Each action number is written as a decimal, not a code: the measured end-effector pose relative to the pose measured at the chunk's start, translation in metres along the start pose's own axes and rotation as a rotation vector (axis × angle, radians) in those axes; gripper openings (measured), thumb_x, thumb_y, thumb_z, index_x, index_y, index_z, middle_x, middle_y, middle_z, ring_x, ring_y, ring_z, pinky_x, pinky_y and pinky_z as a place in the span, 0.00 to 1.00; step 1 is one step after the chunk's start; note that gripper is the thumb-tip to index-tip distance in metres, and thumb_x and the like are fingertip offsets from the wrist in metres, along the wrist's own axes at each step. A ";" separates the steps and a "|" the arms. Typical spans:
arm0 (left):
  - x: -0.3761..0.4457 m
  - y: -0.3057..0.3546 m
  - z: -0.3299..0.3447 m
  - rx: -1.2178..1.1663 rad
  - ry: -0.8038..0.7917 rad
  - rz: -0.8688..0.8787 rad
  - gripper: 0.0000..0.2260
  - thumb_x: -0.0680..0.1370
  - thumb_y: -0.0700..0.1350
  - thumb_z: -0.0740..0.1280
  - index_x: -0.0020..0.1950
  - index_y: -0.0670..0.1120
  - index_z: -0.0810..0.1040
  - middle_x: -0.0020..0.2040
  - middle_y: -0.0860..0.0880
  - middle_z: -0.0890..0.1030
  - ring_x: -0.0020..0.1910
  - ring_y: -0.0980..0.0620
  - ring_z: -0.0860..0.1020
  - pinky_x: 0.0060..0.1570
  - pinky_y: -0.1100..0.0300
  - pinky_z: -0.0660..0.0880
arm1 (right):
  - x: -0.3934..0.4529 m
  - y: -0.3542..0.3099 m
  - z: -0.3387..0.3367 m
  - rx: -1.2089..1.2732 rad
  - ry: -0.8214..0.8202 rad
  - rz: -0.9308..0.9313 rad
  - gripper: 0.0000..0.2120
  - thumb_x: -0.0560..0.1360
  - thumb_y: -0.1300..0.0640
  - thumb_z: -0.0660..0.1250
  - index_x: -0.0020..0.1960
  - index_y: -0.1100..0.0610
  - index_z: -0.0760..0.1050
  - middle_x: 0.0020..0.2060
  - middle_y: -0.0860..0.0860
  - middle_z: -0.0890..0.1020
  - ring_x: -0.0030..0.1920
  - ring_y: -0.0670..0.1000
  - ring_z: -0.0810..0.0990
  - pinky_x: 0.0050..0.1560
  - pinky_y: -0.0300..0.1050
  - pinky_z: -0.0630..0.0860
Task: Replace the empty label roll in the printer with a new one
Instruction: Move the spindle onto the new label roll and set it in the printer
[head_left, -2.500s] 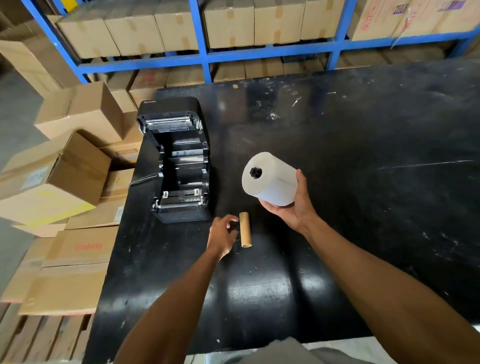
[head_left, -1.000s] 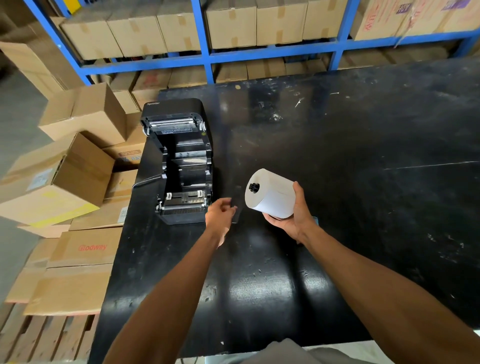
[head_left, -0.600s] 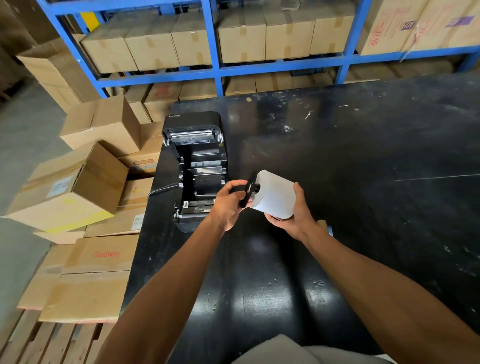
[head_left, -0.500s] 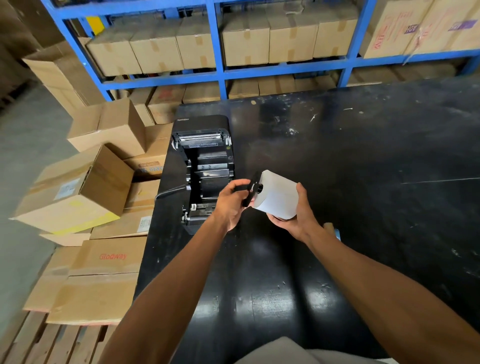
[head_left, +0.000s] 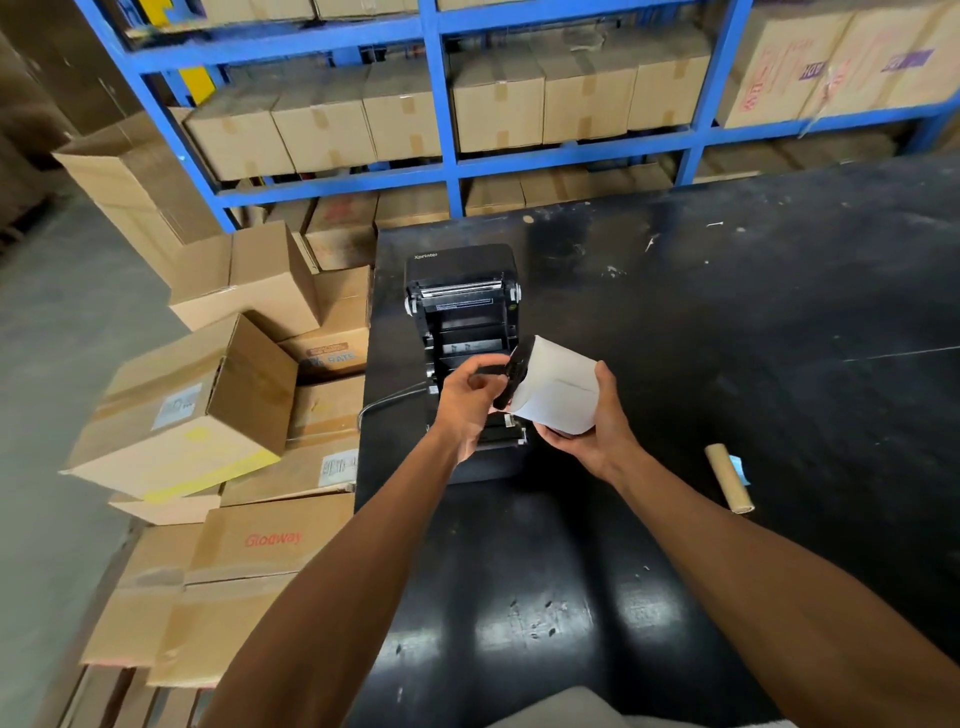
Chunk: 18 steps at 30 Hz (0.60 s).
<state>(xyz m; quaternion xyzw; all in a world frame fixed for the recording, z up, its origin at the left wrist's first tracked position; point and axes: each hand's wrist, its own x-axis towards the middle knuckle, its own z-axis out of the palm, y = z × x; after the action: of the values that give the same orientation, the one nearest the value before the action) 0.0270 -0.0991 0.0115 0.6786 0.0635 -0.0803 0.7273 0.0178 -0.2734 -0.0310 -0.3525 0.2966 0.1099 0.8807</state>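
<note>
Both arms out, R hand fingers cupping label roll – L hand pinching black spindle

Both bare forearms rise from the bottom edge, the left from about 7 o'clock and the right from about 5 o'clock, and converge toward the centre. The left hand sits at roughly 11 o'clock from the frame's middle, wrist straight, back of the hand facing up, fingers curled inward toward 3 o'clock and pinched with the thumb on a black spindle. The right hand lies just beside it at about 3 o'clock from the left, palm up and cupped, thumb raised along the 12 o'clock side, fingers wrapped beneath a white label roll. The two hands are near each other, not touching.
</note>
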 end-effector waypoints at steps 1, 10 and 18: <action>0.000 0.000 -0.005 0.035 -0.004 0.039 0.13 0.80 0.32 0.64 0.53 0.48 0.82 0.42 0.40 0.82 0.40 0.48 0.80 0.43 0.54 0.79 | 0.000 0.004 0.002 0.007 -0.005 -0.005 0.30 0.65 0.35 0.74 0.58 0.53 0.76 0.57 0.59 0.81 0.56 0.62 0.81 0.46 0.62 0.81; -0.001 0.000 -0.048 0.104 -0.085 0.259 0.14 0.79 0.34 0.68 0.64 0.42 0.80 0.39 0.48 0.83 0.47 0.49 0.82 0.56 0.54 0.80 | 0.003 0.040 0.023 0.091 -0.093 -0.031 0.34 0.64 0.34 0.73 0.61 0.55 0.77 0.60 0.61 0.79 0.59 0.63 0.79 0.53 0.64 0.80; 0.013 0.000 -0.063 0.172 -0.044 0.295 0.15 0.77 0.32 0.69 0.62 0.46 0.81 0.40 0.49 0.78 0.44 0.49 0.78 0.50 0.54 0.80 | 0.015 0.046 0.035 0.049 -0.132 -0.067 0.32 0.66 0.34 0.71 0.60 0.54 0.76 0.60 0.61 0.80 0.59 0.63 0.79 0.53 0.64 0.80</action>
<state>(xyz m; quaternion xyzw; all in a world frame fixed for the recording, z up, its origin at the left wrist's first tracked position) 0.0403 -0.0369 0.0044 0.7384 -0.0598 0.0075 0.6717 0.0267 -0.2164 -0.0458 -0.3327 0.2285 0.0962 0.9099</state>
